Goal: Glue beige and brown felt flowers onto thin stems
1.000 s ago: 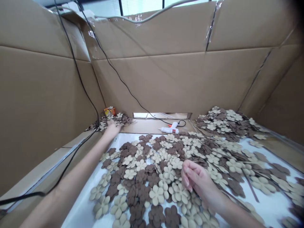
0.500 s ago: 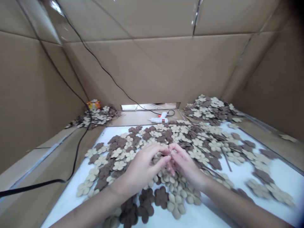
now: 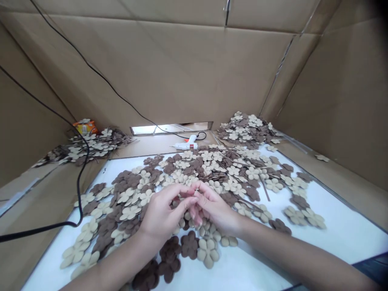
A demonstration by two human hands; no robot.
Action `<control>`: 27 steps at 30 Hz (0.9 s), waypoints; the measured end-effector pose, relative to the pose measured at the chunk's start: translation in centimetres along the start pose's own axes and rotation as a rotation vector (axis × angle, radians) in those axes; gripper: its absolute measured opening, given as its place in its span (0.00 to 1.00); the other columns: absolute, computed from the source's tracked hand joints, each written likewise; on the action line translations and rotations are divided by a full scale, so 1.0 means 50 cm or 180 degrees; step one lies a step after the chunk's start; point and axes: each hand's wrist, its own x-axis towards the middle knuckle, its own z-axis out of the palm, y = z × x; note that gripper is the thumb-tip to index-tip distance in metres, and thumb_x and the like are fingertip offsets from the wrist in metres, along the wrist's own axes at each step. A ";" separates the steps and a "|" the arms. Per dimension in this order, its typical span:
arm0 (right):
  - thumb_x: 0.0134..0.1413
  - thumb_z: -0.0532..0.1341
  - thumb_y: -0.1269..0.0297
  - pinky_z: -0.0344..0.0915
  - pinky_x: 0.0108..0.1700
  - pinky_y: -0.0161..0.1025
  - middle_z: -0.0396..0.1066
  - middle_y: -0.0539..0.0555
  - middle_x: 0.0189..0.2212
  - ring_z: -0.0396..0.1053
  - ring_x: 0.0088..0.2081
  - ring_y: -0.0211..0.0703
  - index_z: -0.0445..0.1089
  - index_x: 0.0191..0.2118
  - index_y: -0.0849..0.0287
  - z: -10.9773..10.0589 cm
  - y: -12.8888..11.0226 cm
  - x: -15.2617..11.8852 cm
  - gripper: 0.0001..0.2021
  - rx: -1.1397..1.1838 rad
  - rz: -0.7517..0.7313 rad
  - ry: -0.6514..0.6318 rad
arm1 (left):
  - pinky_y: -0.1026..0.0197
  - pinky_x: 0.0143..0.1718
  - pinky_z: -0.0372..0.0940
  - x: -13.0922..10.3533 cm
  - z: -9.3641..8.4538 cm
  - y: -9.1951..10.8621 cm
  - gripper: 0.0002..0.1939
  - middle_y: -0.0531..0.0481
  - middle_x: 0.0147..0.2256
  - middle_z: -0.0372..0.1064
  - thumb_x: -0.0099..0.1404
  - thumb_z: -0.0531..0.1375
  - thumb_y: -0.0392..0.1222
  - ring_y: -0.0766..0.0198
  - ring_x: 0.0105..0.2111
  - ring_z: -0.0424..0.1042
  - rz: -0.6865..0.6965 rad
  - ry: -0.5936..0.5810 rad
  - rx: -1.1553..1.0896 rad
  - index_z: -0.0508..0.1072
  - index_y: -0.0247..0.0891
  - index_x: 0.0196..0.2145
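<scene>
Over the middle of the white board, my left hand [image 3: 165, 206] and my right hand [image 3: 210, 204] meet at the fingertips. The fingers of both are curled and pinched together. Whatever lies between them is too small or too hidden to name. Beneath and around them spread many flower cutouts, some cream [image 3: 208, 252] and some brown [image 3: 189, 245], each with rounded petals. Cream flowers [image 3: 131, 213] lie to the left of my left hand. A thin brown stem [image 3: 264, 188] rests among the flowers on the right.
A white glue gun [image 3: 186, 144] lies at the back of the white board [image 3: 257, 262]. Flower heaps stand back left [image 3: 93, 145] and back right [image 3: 245, 129], with an orange packet [image 3: 85, 127] at the left. A black cable [image 3: 79, 194] crosses the left side. Cardboard walls [image 3: 182, 68] surround everything.
The view has swung slightly right, so everything sits further left in the picture. My hands stay joined at the fingertips, with little change in their pose.
</scene>
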 end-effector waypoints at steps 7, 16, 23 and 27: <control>0.54 0.61 0.54 0.61 0.24 0.30 0.66 0.43 0.22 0.64 0.20 0.31 0.57 0.41 0.55 -0.009 0.000 0.005 0.15 -0.0038 0.0026 0.0008 | 0.62 0.29 0.62 -0.003 -0.010 -0.006 0.08 0.51 0.23 0.73 0.61 0.59 0.39 0.61 0.25 0.71 0.0322 -0.0167 0.0466 0.72 0.41 0.24; 0.55 0.61 0.58 0.63 0.27 0.32 0.67 0.42 0.21 0.63 0.19 0.30 0.58 0.40 0.55 -0.010 -0.004 0.006 0.13 -0.0093 -0.0231 -0.0062 | 0.63 0.29 0.63 -0.002 -0.015 0.002 0.08 0.52 0.24 0.72 0.61 0.57 0.36 0.62 0.26 0.70 0.0377 -0.0287 0.0153 0.73 0.42 0.26; 0.56 0.60 0.58 0.58 0.23 0.27 0.66 0.43 0.19 0.64 0.20 0.30 0.58 0.39 0.56 -0.008 -0.012 0.003 0.11 -0.0339 -0.0291 0.0168 | 0.67 0.14 0.59 -0.002 0.009 0.008 0.08 0.54 0.17 0.69 0.53 0.65 0.45 0.63 0.18 0.68 -0.1065 -0.0339 -0.1357 0.70 0.40 0.25; 0.57 0.60 0.60 0.58 0.23 0.26 0.66 0.43 0.19 0.63 0.19 0.29 0.59 0.39 0.57 -0.009 -0.010 0.003 0.10 -0.0383 -0.0332 0.0185 | 0.69 0.12 0.59 -0.003 0.013 0.015 0.11 0.54 0.16 0.69 0.52 0.65 0.46 0.66 0.16 0.67 -0.1361 -0.0252 -0.1497 0.69 0.37 0.25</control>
